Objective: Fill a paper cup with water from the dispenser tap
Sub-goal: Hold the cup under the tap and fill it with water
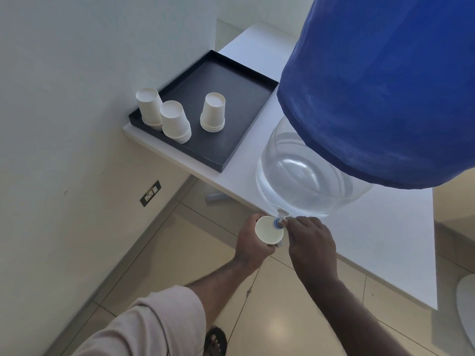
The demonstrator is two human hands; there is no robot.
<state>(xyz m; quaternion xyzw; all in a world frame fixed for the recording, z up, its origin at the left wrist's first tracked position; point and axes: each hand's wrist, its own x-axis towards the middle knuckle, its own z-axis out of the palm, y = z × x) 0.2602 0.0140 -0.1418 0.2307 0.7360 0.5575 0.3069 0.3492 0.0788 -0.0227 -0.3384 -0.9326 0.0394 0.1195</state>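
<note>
Big water jug (305,173) w/ blue cover (380,86) sat on the white surface (385,253), its tap (281,219) over the edge. Right hand (311,242) pinched the tap lever; left hand (253,241) was wrapped round a white paper cup (269,230) held just under the spout. Risk: thin cup could buckle or overflow if the tap stayed open too long. Cup looked empty inside, upright.

Beside the gripped paper cup (269,230), the tap (280,220) was mostly hidden by fingers; water flow perhaps too small to tell.
</note>
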